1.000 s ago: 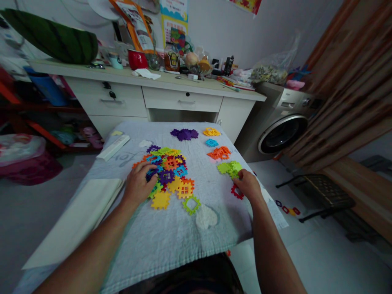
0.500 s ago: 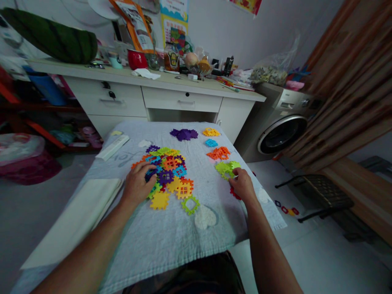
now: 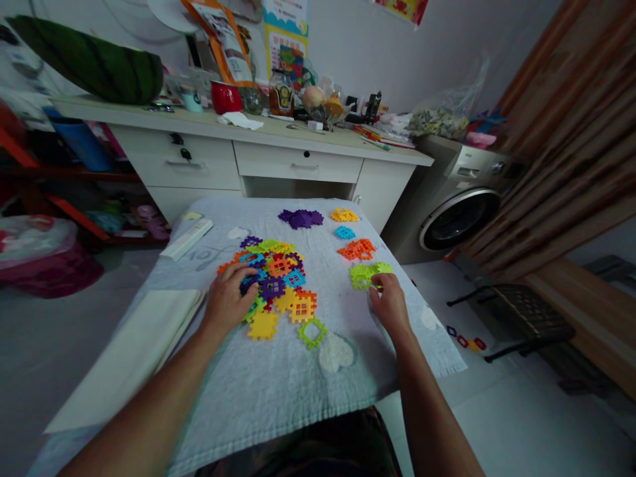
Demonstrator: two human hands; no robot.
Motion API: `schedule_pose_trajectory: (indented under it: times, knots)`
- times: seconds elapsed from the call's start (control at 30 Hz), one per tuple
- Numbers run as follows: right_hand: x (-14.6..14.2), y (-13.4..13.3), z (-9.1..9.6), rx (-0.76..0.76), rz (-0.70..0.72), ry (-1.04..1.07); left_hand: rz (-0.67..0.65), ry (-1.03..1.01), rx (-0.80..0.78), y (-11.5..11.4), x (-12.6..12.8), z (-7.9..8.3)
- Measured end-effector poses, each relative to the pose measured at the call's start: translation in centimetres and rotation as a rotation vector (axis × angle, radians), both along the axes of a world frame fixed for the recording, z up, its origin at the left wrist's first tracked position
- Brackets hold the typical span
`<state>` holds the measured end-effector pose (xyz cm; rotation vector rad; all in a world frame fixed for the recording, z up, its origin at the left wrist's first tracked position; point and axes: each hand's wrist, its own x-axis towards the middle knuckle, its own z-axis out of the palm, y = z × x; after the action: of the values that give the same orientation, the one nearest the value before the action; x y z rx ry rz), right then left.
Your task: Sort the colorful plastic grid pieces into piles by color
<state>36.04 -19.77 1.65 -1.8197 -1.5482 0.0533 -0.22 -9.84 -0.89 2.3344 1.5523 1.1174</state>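
My left hand [image 3: 229,298] rests at the left side of a mixed heap of toothed plastic building tiles [image 3: 279,266], its fingers and thumb curled round a dark purple tile [image 3: 248,282]. My right hand [image 3: 390,301] is at the right side of the cloth, fingers bent and pinching the edge of a green tile [image 3: 370,273] in a small green group. Beyond that group lie orange tiles [image 3: 358,249], blue tiles [image 3: 344,232], yellow tiles [image 3: 344,214] and a purple pile [image 3: 301,218]. A hollow green tile [image 3: 312,332] lies in front of the heap.
A pale blue cloth [image 3: 278,391] covers the table. On its left are a long white box [image 3: 187,240] and a folded white cloth [image 3: 129,351]. Behind stands a white desk [image 3: 298,159] bearing a watermelon [image 3: 94,69] and jars. A washing machine [image 3: 447,199] stands right.
My right hand has shifted slightly left and turned; the red tile seen beneath it is now hidden. The green tiles sit a little straighter. My left hand has stayed on the heap.
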Motion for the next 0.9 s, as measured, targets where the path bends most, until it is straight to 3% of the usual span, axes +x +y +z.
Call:
schedule_pose_trajectory:
  times: [0.27,0.5,0.77,0.9]
  knots:
    - [-3.0,-1.0,-0.4,-0.263,0.043,-0.162,0.007,0.011,-0.01,-0.2,0.1,0.1]
    - [-4.1,-1.3,0.3,-0.247,0.06,-0.139,0.004,-0.026,-0.03,-0.5,0.3,0.4]
    - [-9.8,-1.3,1.4,-0.26,0.42,0.004,0.006,-0.071,-0.05,-1.1,0.1,1.2]
    - [-11.8,-0.4,1.3,-0.264,0.456,-0.061,0.038,-0.105,-0.046,-1.2,-0.6,1.6]
